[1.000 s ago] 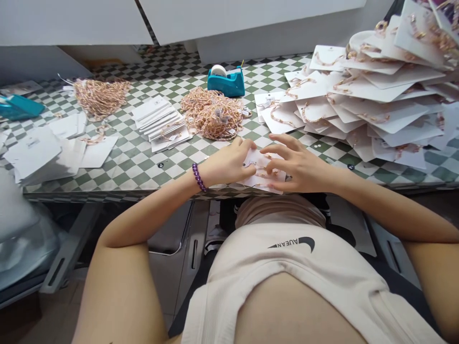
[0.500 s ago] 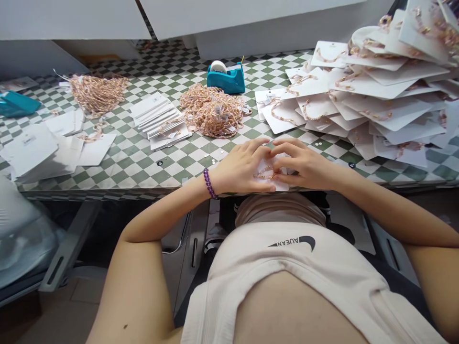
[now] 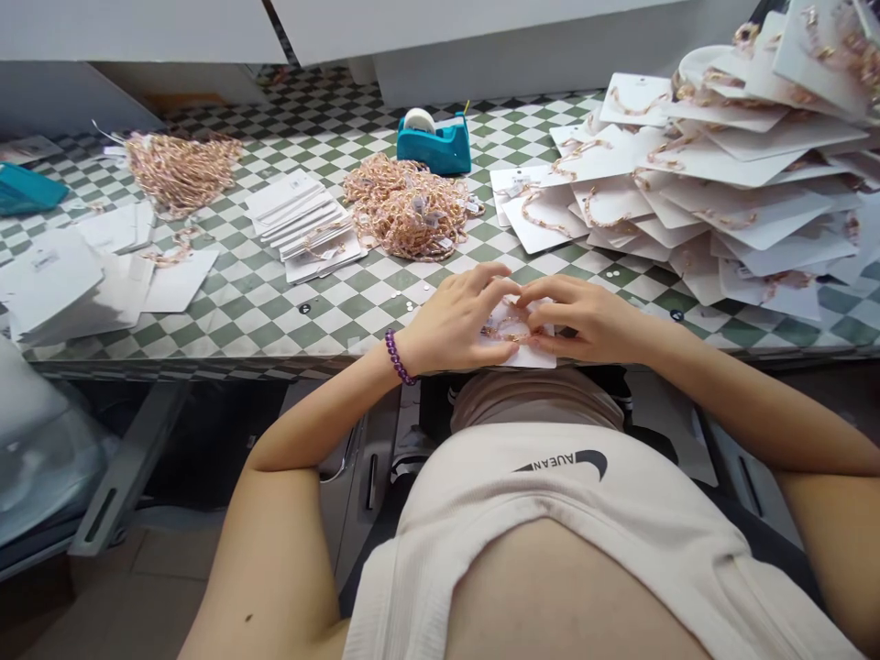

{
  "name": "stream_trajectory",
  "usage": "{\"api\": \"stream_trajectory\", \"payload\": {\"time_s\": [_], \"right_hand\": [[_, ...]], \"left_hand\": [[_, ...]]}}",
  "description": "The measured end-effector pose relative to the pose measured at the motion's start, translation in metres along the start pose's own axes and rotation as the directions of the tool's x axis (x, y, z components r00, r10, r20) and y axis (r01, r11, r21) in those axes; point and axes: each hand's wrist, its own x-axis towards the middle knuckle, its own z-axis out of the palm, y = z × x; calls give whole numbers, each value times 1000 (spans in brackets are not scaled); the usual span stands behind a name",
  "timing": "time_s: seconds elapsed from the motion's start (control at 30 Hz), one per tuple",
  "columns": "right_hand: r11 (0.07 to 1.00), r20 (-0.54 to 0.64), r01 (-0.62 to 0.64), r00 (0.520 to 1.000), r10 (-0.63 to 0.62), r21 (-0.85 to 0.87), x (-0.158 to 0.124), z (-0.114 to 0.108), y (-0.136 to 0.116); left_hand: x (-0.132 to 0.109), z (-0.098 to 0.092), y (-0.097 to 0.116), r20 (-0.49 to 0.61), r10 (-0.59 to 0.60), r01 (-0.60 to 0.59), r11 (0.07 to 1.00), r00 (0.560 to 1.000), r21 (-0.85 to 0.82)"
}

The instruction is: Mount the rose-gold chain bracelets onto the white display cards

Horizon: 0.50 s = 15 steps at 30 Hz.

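A white card point(image 3: 538, 357) lies at the table's front edge under both hands, with a pink-and-gold beaded bracelet point(image 3: 510, 323) on it. My left hand point(image 3: 459, 323), a purple bead bracelet point(image 3: 399, 357) on its wrist, curls over the card's left side, thumb and fingers at the beads. From the right, my right hand point(image 3: 583, 317) closes its thumb and fingers on the bracelet's right part. The fingertips of both hands nearly meet above the card and partly cover the beads.
Beyond my hands lie a heap of beaded bracelets point(image 3: 412, 209), a stack of white cards point(image 3: 295, 213) and a teal tape dispenser point(image 3: 434, 147). Many carded bracelets point(image 3: 729, 174) pile up at right. Further left are more cards point(image 3: 51, 275) and a bracelet bundle point(image 3: 180, 170).
My left thumb has drawn back slightly to the left and up, and the bracelet's beads have shifted on the card. Both hands stay over the card.
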Motion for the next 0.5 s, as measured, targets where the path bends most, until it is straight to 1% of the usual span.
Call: {"api": "stream_trajectory", "payload": {"time_s": [0.1, 0.27, 0.5], "right_hand": [[1000, -10, 18, 1000, -17, 23, 0, 0, 0], [1000, -10, -21, 1000, 21, 17, -2, 2, 0], [999, -25, 12, 1000, -13, -33, -1, 3, 1]], "left_hand": [[1, 0, 0, 37, -7, 6, 999, 999, 38], [-1, 1, -2, -12, -8, 8, 1000, 1000, 23], [-3, 4, 0, -57, -15, 14, 1000, 998, -12]]}}
